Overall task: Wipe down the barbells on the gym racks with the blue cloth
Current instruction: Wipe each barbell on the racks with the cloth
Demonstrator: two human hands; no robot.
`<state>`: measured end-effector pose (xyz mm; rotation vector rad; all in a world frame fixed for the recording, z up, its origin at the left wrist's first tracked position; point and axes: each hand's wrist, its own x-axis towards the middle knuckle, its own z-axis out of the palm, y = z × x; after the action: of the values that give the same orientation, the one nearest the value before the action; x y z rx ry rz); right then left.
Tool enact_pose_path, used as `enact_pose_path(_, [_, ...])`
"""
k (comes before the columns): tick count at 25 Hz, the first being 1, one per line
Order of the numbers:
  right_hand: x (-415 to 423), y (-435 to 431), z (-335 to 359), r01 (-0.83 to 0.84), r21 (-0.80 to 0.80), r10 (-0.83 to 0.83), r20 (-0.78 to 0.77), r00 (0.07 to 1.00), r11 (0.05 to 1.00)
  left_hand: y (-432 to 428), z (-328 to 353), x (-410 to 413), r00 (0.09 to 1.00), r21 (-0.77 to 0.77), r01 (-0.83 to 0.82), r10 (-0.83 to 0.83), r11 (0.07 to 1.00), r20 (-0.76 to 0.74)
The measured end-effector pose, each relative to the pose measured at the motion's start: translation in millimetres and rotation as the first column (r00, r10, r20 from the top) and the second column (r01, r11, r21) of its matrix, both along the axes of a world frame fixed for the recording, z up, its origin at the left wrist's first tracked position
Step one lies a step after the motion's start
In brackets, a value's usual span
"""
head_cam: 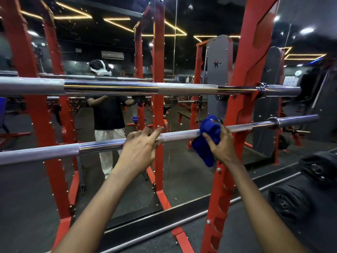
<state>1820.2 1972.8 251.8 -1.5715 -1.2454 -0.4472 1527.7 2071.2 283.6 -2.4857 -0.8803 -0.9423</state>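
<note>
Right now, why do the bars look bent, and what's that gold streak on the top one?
Head view: the wide-angle lens bows the upper barbell and lower barbell; the gold streak is probably glare from the yellow ceiling strips; the blue cloth in the right hand is sharp, the corners softer.

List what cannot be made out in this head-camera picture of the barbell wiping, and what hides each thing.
1. Head view, left edge: the left ends of the upper barbell and lower barbell are cut off.
2. Head view: the lower barbell's stretch under the blue cloth is covered by the cloth and the right hand.
3. Head view: the left hand hides its own thumb.
4. Head view: markings on the weight plates are too dark and blurred.
</note>
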Motion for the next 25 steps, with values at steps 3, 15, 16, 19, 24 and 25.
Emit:
enact_pose_path(3, [-17,15,4,0.148,0.175,-0.117,-0.179,0.977,0.973,6,-5,-28,0.994,0.018,-0.086,0.087,0.996,-0.066])
enact_pose_path(15, [-89,48,-10,-0.061,0.417,0.019,0.105,0.994,0.907,19,0,-101,0.969,0.059,-0.234,0.238,0.970,-0.071])
enact_pose_path(16, [-79,46,-7,0.034,0.485,-0.050,0.020,0.999,0.874,23,1,-106,0.972,0.071,-0.214,0.219,0.974,-0.082])
enact_pose_path(19, [-95,58,-4,0.192,0.445,-0.183,-0.063,0.981,0.875,37,5,-117,0.974,0.067,-0.191,0.197,0.979,-0.115])
enact_pose_path(24, [-145,70,-31,0.080,0.341,-0.129,0.123,0.984,0.937,45,7,-122,0.983,0.078,-0.085,0.097,0.993,-0.157])
enact_pose_path(25, [-150,71,-35,0.086,0.381,-0.115,0.054,0.992,0.920,45,8,-122,0.984,0.083,-0.075,0.087,0.994,-0.154])
